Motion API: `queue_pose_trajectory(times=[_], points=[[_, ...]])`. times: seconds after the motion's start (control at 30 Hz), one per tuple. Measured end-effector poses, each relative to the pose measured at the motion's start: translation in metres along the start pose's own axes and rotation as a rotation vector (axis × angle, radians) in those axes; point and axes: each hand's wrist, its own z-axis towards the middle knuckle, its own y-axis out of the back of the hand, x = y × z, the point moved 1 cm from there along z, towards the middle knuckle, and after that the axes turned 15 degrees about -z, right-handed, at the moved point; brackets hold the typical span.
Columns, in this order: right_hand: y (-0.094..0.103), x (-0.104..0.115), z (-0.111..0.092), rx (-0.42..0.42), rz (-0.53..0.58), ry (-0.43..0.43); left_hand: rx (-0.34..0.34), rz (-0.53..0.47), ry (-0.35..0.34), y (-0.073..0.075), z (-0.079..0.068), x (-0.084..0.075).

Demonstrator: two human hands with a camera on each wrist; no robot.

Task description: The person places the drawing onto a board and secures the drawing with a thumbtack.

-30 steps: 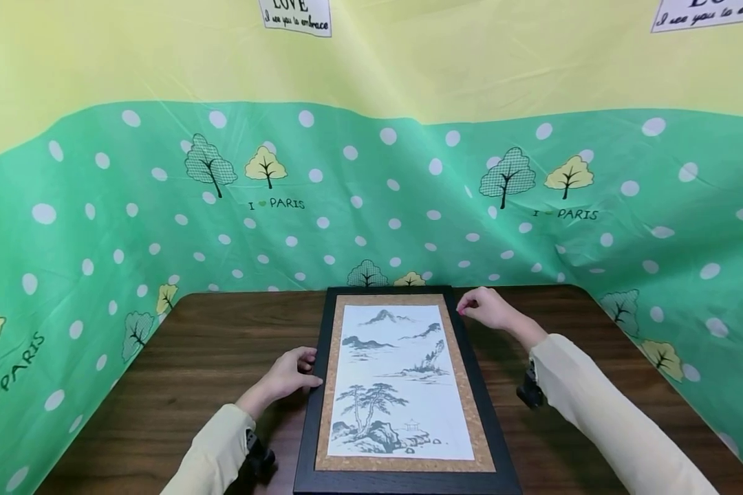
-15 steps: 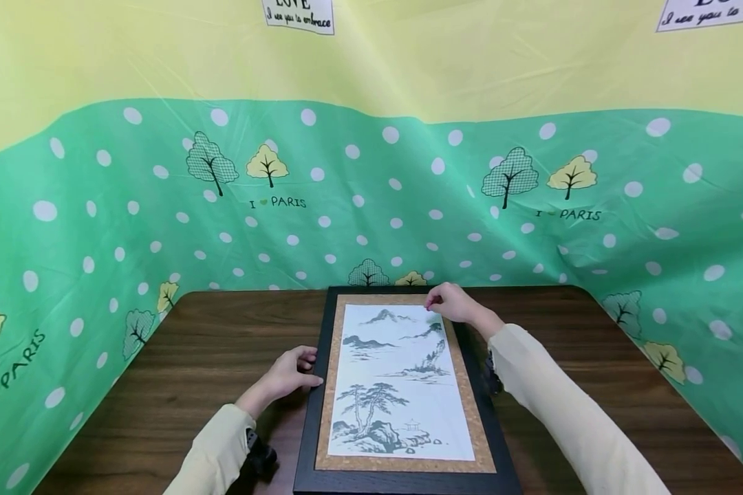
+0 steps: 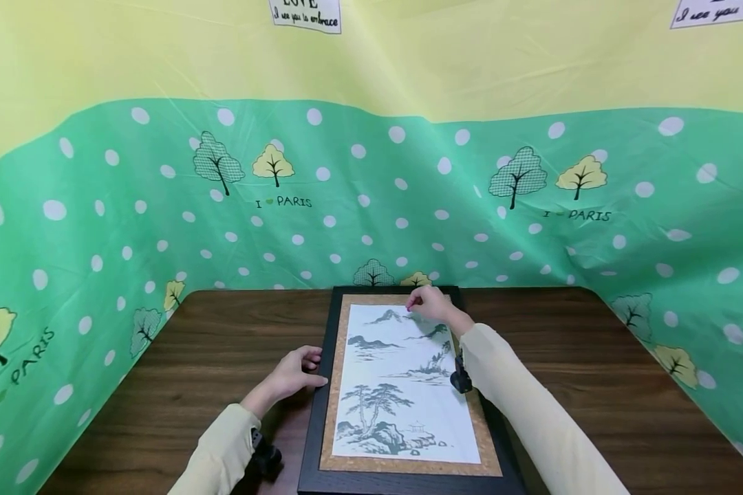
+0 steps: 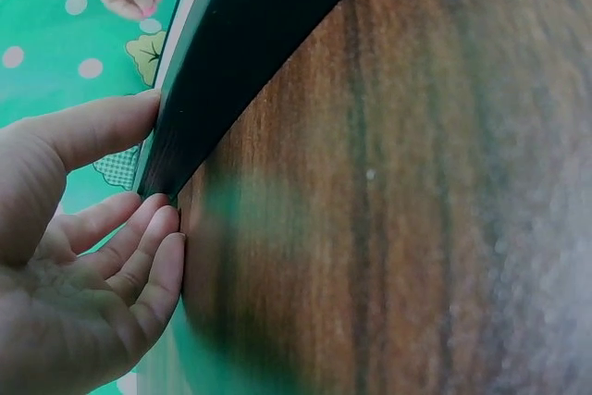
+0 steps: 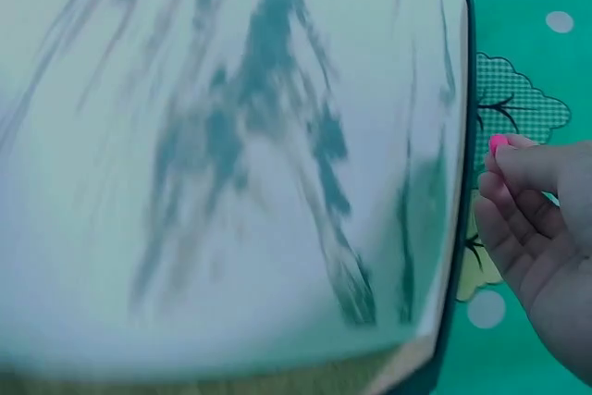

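Your right hand (image 3: pixel 432 305) pinches what looks like a pink pushpin (image 5: pixel 499 141) — stiff, light, best held by its head — over the far end of the ink landscape print (image 3: pixel 402 405). Right of your left hand (image 3: pixel 292 372), thumb and fingers parted against the black frame (image 3: pixel 318 426), that print probably creases easily.

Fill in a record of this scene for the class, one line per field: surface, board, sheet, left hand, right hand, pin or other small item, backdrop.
Surface: dark brown wood-grain table
Board: cork panel in a black frame, on the table
Sheet: white paper with a mountain-and-tree landscape, on the cork
Left hand: touching the frame's left side
Right hand: near the paper's top edge
Small item: pink object, pinched in the right hand; exact type unclear
Backdrop: yellow and green cloth with white spots
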Motion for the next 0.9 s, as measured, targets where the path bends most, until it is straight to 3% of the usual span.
queue_pose_trajectory(times=[0.2, 0.47, 0.73, 0.9], points=[[-0.014, 0.003, 0.006, 0.006, 0.08, -0.123, -0.003, -0.002, 0.0, -0.001, 0.001, 0.001], [-0.031, 0.002, 0.014, -0.049, 0.227, -0.242, -0.003, -0.021, -0.012, 0.0, -0.001, 0.001], [-0.038, 0.003, 0.024, -0.03, 0.277, -0.401, -0.015, -0.014, -0.007, -0.001, -0.001, 0.002], [-0.038, 0.003, 0.03, -0.028, 0.252, -0.438, -0.028, -0.01, 0.005, -0.002, -0.002, 0.001]])
